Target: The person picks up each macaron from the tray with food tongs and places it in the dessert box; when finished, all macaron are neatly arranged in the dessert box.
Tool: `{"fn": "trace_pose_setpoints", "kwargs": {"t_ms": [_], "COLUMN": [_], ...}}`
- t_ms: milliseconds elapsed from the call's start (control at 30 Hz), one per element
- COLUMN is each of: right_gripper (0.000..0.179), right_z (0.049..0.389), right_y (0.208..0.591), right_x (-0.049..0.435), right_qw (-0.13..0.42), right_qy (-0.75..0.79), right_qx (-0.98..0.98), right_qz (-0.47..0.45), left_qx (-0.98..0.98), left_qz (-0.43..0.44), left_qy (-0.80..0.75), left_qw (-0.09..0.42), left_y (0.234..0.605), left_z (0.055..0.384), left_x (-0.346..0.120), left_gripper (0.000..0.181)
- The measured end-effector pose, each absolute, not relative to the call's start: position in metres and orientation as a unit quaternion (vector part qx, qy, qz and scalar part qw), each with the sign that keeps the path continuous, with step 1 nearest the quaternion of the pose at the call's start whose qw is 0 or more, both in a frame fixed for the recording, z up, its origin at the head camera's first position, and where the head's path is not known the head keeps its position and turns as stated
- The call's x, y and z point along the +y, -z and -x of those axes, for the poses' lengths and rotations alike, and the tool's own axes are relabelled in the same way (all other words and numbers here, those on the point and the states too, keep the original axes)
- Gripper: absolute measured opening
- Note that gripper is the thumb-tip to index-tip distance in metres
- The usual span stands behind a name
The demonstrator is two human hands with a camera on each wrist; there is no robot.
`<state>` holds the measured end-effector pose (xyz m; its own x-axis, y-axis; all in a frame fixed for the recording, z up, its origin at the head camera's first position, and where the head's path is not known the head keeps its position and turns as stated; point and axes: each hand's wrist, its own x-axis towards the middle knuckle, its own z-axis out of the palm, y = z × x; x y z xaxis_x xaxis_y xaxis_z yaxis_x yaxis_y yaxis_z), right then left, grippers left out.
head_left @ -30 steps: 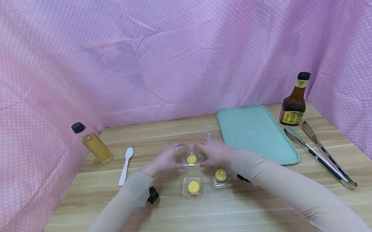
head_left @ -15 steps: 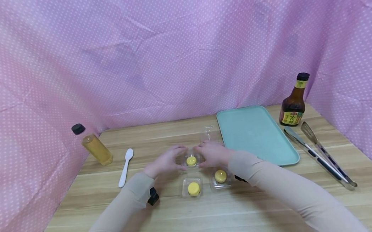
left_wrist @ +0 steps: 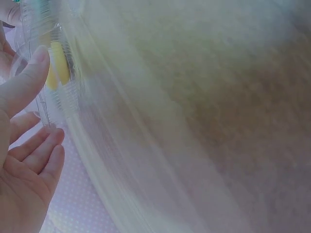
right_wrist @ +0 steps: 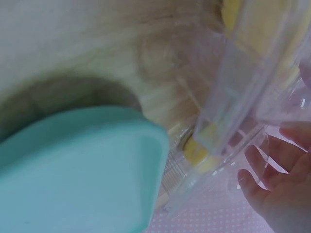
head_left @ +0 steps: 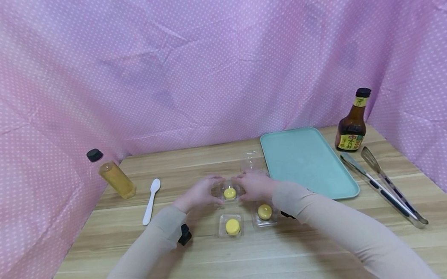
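In the head view, a small clear plastic box (head_left: 231,199) with a round yellow sweet (head_left: 230,193) inside sits on the table between both hands. My left hand (head_left: 201,194) holds its left side, thumb nearer me and fingers beyond; the left wrist view shows the thumb (left_wrist: 30,80) at the box wall. On the opposite side, my right hand (head_left: 257,184) grips the box with bent fingers, seen behind clear plastic in the right wrist view. Closer to me are two similar clear boxes: one with a yellow sweet (head_left: 232,227), another with a glossy yellow-brown one (head_left: 264,212).
A mint-green tray (head_left: 305,160) lies beyond the right hand, beside an open clear lid (head_left: 250,161). Farther right are metal tongs (head_left: 384,185) and a dark sauce bottle (head_left: 351,127). On the left stand a bottle of yellowish liquid (head_left: 117,179) and a white spoon (head_left: 151,202).
Both hands have drawn slightly closer around the clear box and settled there. The other things have stayed in place.
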<state>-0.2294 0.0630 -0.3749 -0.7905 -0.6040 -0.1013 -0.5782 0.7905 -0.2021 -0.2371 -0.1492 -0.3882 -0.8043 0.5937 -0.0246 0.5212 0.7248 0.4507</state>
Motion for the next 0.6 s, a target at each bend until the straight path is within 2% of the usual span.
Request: {"fn": "trace_pose_setpoints", "kwargs": {"t_ms": [133,600], "right_gripper": [0.072,0.072], "right_z": [0.23,0.2284], "right_y": [0.3758,0.3744], "right_x": [0.0632,0.0638], "right_qw": [0.089,0.09], "right_qy": [0.077,0.083], "right_qx": [0.945,0.943], "right_qz": [0.306,0.308], "left_qx": [0.926,0.931], "left_qz": [-0.292,-0.273], "left_qy": [-0.221,-0.223], "left_qw": [0.095,0.097], "left_y": [0.3885,0.3893], "left_z": [0.2368,0.2335], "left_x": [-0.1483,-0.1475], "left_gripper": [0.069,0.073]}}
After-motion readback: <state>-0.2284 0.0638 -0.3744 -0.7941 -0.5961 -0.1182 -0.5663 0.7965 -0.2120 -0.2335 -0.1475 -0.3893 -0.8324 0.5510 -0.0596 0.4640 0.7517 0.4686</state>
